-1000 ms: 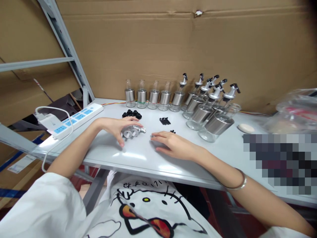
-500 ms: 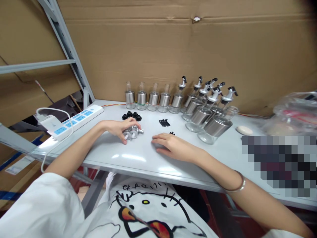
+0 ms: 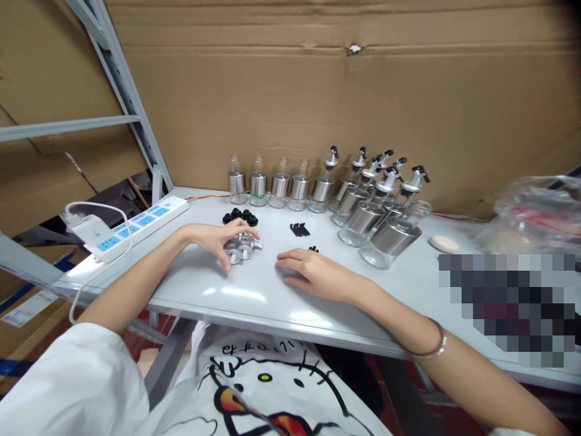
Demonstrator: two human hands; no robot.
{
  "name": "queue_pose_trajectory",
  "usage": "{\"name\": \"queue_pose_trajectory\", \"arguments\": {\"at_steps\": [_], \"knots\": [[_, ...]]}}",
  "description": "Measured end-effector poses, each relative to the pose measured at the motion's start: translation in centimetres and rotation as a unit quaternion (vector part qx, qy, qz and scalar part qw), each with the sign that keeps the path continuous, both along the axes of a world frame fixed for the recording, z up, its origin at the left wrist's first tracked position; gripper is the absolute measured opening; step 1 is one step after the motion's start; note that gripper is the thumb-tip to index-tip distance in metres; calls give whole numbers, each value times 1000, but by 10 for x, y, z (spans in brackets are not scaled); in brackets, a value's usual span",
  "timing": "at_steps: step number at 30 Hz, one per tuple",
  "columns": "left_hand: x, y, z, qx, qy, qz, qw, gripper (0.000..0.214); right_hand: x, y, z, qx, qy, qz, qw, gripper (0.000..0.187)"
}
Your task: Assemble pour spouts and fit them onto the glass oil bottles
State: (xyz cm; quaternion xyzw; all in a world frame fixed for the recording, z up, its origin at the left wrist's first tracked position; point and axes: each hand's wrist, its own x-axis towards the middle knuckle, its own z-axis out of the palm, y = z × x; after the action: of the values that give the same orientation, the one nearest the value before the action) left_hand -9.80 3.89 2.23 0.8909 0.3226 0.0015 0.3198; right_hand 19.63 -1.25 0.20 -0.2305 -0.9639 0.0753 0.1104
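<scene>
My left hand (image 3: 221, 239) arches over a small group of silver pourer parts (image 3: 246, 251) on the table, thumb and fingers spread around them. Part of the group is hidden beneath the fingers. Just behind it sit several round black stoppers (image 3: 239, 217). My right hand (image 3: 313, 272) rests palm down on the tabletop, its fingers stretched out and holding nothing visible. Beyond its knuckles a few small black pieces (image 3: 313, 249) show, partly covered by the hand. Farther back lies a short row of black levers (image 3: 299, 229).
Open-topped glass bottles with steel sleeves (image 3: 280, 183) line the back. Bottles with pourers (image 3: 364, 213) crowd the right, beside a pale oval object (image 3: 444, 244) and a clear plastic bag (image 3: 535, 212). A power strip (image 3: 140, 229) with a cable runs along the left edge.
My left thumb and fingers have spread a little, showing more of the silver parts. My right hand has stayed in place. The whole view has shifted slightly.
</scene>
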Motion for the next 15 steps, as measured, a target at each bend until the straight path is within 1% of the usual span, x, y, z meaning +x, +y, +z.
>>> {"name": "queue_pose_trajectory", "arguments": {"at_steps": [7, 11, 13, 15], "knots": [[2, -4, 5, 1, 10, 10, 1000, 81, 0, -1, 0, 5, 3, 1, 1000, 30], [5, -9, 8, 7, -7, 22, 1000, 78, -1, -2, 2, 0, 15, 3, 1000, 30], [8, -11, 9, 14, -17, 34, 999, 74, -1, -2, 4, 4, 28, 2, 1000, 31], [12, -14, 10, 39, -31, 57, 997, 67, -1, -2, 5, 27, 51, -2, 998, 32]]}}
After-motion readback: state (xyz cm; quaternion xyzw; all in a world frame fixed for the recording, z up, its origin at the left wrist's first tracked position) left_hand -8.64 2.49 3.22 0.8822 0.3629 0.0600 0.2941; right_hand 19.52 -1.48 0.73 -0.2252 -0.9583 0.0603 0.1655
